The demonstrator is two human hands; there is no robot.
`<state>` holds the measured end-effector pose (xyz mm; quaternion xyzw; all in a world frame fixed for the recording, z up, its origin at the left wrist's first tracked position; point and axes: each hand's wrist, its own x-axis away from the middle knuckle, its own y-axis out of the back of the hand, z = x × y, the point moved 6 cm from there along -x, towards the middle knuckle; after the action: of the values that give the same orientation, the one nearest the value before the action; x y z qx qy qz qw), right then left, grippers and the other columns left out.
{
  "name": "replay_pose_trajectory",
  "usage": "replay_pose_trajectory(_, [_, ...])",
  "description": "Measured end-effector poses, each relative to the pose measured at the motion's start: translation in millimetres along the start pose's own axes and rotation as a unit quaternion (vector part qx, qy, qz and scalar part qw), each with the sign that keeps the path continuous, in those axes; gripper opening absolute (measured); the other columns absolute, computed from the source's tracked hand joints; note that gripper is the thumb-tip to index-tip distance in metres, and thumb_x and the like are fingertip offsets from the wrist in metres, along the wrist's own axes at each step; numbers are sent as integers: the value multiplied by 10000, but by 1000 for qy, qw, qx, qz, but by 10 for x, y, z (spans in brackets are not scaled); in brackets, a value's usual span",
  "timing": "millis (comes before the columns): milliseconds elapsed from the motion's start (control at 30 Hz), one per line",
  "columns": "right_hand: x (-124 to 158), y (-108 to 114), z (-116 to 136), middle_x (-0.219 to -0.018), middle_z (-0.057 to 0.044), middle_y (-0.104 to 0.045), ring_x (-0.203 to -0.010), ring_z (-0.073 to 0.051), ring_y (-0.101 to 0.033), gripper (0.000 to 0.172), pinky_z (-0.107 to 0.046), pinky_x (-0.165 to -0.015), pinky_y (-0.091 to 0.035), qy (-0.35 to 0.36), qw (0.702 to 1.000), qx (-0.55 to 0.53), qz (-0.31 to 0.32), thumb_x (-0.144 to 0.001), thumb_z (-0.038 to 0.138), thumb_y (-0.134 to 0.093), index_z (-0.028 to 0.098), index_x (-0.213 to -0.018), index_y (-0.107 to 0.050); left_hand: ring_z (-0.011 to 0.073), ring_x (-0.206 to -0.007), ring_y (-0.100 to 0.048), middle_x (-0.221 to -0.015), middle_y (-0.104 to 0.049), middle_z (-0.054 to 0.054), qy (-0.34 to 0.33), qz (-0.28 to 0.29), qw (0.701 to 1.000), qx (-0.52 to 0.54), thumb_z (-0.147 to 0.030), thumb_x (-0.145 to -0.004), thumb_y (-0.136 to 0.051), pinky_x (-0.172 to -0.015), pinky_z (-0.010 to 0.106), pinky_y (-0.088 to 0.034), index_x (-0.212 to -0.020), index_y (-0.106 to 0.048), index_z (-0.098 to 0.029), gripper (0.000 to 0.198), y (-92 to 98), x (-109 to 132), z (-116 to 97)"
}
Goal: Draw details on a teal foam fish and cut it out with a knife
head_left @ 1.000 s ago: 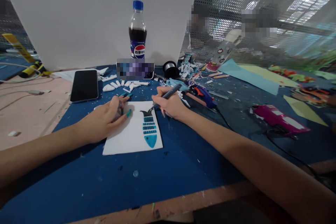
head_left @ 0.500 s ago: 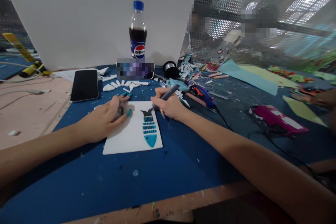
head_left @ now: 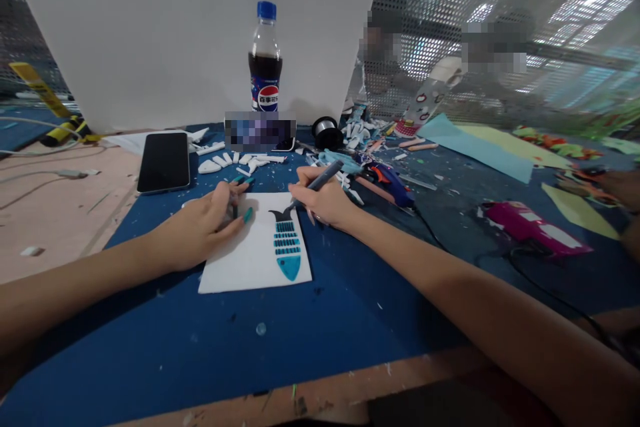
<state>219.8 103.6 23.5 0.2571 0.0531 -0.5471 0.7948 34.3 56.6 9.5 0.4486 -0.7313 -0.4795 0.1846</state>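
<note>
In the head view, my right hand point(head_left: 324, 199) grips a grey marker point(head_left: 323, 177), its tip down on the tail of a fish-skeleton drawing point(head_left: 289, 267) with a teal head, striped body and black tail. This drawing is on a white square board point(head_left: 240, 260) lying on the blue table. My left hand point(head_left: 207, 223), with long teal nails, rests on the board's left side. Its fingers are curled around a small dark piece point(head_left: 235, 208), mostly hidden, whose kind I cannot make out.
Behind the board are white scraps point(head_left: 255, 160), a cola bottle point(head_left: 266, 73), a propped phone point(head_left: 285, 144) and a wire spool point(head_left: 327, 132). A black-screened phone point(head_left: 164, 161) lies left. At right are a blue glue gun point(head_left: 393, 183), a magenta device point(head_left: 537, 228) and another person's hand point(head_left: 620, 190).
The whole view has shifted slightly. Both my hands keep almost the same place on the board, and the marker tip stays at the fish's tail.
</note>
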Motion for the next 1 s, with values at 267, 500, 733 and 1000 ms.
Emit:
replay_pose_trajectory(267, [13,42,12,-524,71,-215,-495,-100,-285,410,-257,-478,-248,-2,999,12,-33,-747,193,-579,229,-553,-220,360,-1294,-513,-1357,-543,281,-23,-27,999,-21,-469,-955,-362,-852,510,-551,-897,-301,-255,230,10,17,9])
replay_pose_trajectory(500, [28,-52,-5,-411,110,-275,-327,-70,-336,448,-226,-355,-260,-51,995,-81,27,-773,294,-677,235,-556,-289,359,-1205,-580,-1412,-496,270,9,-12,1000,-4,-535,-954,-335,-795,522,-569,-888,-289,-268,279,5,15,45])
replay_pose_trajectory(733, [34,103,5,-372,120,-338,-261,-80,-375,476,-235,-295,-321,-15,990,-93,-102,-755,446,-755,248,-597,-352,341,-1366,-416,-1434,-478,214,-24,-98,995,-6,-465,-974,-376,-986,537,-493,-861,-286,-260,250,94,4,18])
replay_pose_trajectory(1000, [137,-173,275,-524,9,-627,-442,-134,-612,384,-254,-424,-518,-56,964,-252,-59,-797,567,-631,202,-695,-577,296,-1326,-405,-1313,-513,187,-145,-171,972,-73,-120,-982,-265,-985,535,-496,-1147,-423,-180,236,22,51,-2])
